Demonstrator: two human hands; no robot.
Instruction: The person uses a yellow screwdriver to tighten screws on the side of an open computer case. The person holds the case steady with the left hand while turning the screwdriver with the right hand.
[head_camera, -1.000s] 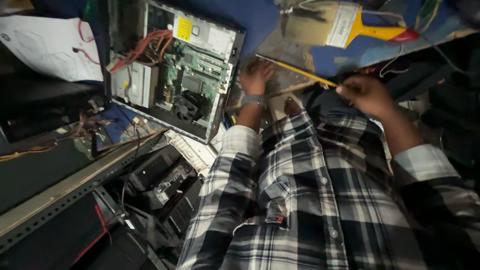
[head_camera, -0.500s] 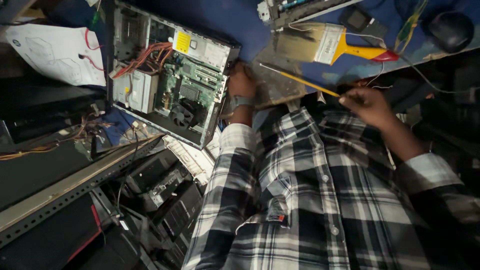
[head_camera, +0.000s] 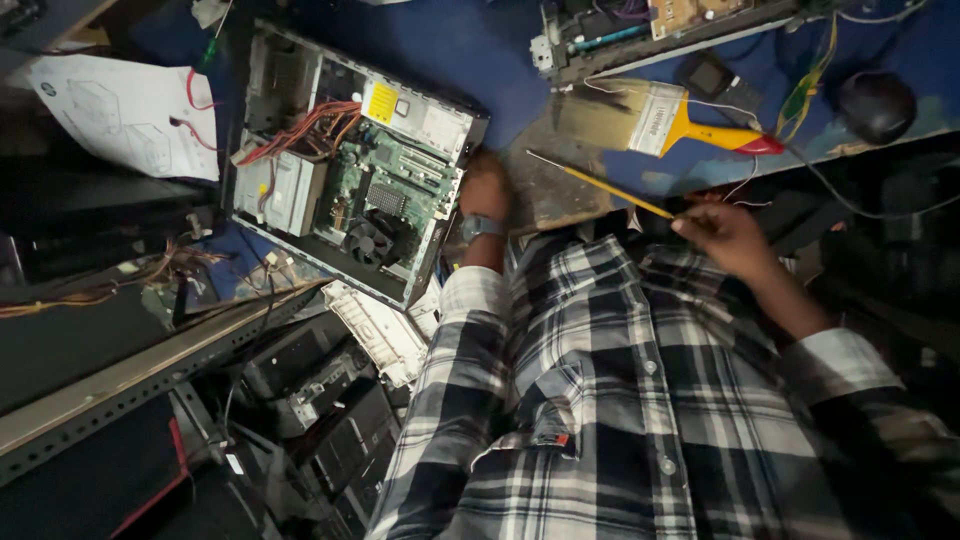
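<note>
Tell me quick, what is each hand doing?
Left hand: rests on the open grey computer case; grip cannot be told.
Right hand: closed on the thin yellow-handled screwdriver.

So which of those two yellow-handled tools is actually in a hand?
The thin screwdriver: the right hand grips its yellow end, its shaft pointing over the bench. The wide paintbrush lies untouched further back; the left hand rests by the open computer case.

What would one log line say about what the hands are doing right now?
left hand: resting on open computer case edge | right hand: holding thin yellow rod | nearby: paintbrush on blue table
</note>
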